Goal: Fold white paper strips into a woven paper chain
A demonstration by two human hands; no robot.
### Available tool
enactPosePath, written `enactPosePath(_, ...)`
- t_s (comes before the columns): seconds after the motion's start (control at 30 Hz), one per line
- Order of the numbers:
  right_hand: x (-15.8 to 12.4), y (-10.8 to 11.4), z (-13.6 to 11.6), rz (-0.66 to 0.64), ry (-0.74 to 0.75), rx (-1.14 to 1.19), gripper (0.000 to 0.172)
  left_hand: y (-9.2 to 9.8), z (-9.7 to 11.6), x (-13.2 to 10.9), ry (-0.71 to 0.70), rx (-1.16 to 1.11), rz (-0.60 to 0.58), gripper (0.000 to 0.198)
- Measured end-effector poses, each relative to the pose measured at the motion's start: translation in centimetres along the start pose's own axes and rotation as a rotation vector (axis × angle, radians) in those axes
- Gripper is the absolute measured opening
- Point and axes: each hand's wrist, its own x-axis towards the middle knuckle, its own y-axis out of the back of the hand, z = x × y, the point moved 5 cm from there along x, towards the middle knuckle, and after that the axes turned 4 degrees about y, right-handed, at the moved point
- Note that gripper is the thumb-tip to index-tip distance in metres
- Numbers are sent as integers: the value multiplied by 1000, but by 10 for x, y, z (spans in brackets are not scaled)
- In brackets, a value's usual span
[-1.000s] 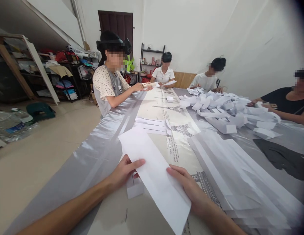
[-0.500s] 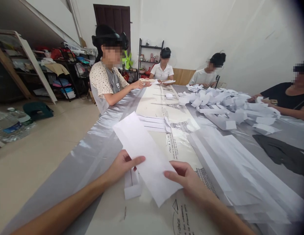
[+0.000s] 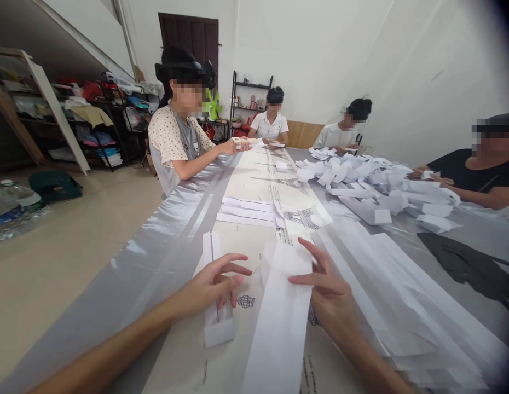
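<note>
In the head view, my right hand [image 3: 327,287] holds a long white paper piece [image 3: 281,323] by its right edge, thumb on the upper face, with one finger raised near its far end. The paper stretches toward the near edge of the view. My left hand [image 3: 217,282] has its fingers apart and grips nothing. Beneath that hand lies a narrow folded paper strip [image 3: 219,332] with a dark line along it, partly hidden by the fingers. Farther up the table rest several flat white strips [image 3: 249,212] with dark lines between them.
A stack of long white sheets [image 3: 398,290] is on the right. Beyond it stands a heap of folded white papers [image 3: 361,175], with a dark cloth [image 3: 460,257] nearby. The table has a printed runner [image 3: 238,350]. Several people sit around, including one person [image 3: 183,137] at the left.
My left hand has let go of the paper and drawn apart from it. My right hand has turned the paper from slanting to nearly lengthwise and moved it right.
</note>
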Motion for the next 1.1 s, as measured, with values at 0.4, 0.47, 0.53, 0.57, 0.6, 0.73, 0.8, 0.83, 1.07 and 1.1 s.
enactPosePath(0.4,-23,-40,23,-160,-714,444,58,7,8,-1,-87,13,209,39)
enactPosePath(0.47,-22,-40,25,-266,-658,310,54,16,7,1,-112,73,312,41)
enactPosePath(0.53,-18,-37,25,-320,-547,115,44,23,2,2,-137,158,412,37)
enactPosePath(0.57,-18,-36,26,-324,-508,40,40,27,0,2,-170,213,489,36)
enactPosePath(0.6,-18,-35,26,-320,-487,-15,37,29,-2,0,-213,291,572,39)
enactPosePath(0.73,-19,-35,27,-339,-428,-195,36,14,-3,-9,-448,868,629,40)
enactPosePath(0.8,-19,-35,27,-353,-395,-265,40,-3,-10,-9,-536,1138,443,40)
enactPosePath(0.83,-20,-35,26,-358,-384,-290,42,-9,-15,-9,-549,1229,352,42)
enactPosePath(1.07,-18,-29,13,-426,-445,-349,48,-13,-31,-6,-494,1382,294,47)
enactPosePath(1.1,-18,-28,12,-443,-468,-346,50,-12,-31,-6,-491,1387,315,48)
